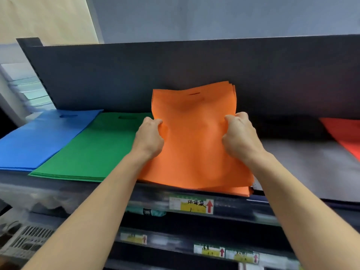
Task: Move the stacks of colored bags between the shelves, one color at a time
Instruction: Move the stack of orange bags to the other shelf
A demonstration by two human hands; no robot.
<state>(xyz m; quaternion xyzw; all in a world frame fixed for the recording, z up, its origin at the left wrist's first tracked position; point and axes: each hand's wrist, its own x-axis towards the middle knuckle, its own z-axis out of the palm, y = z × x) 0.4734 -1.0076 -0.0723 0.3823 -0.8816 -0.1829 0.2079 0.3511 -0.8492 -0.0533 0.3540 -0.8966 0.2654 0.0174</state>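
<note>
A stack of orange bags (194, 141) lies on the top shelf (302, 162), its far end curled up against the dark back panel and its near end over the shelf's front edge. My left hand (150, 137) grips the stack's left edge. My right hand (239, 135) grips its right edge. To the left lie a green stack (93, 149) and, further left, a blue stack (39, 139). A red stack (344, 133) shows at the far right, cut off by the frame.
A dark back panel (136, 75) rises behind the bags. Bare grey shelf lies between the orange and red stacks. Below are lower shelves with yellow price labels (191, 204) and a white crate (29, 240) at the lower left.
</note>
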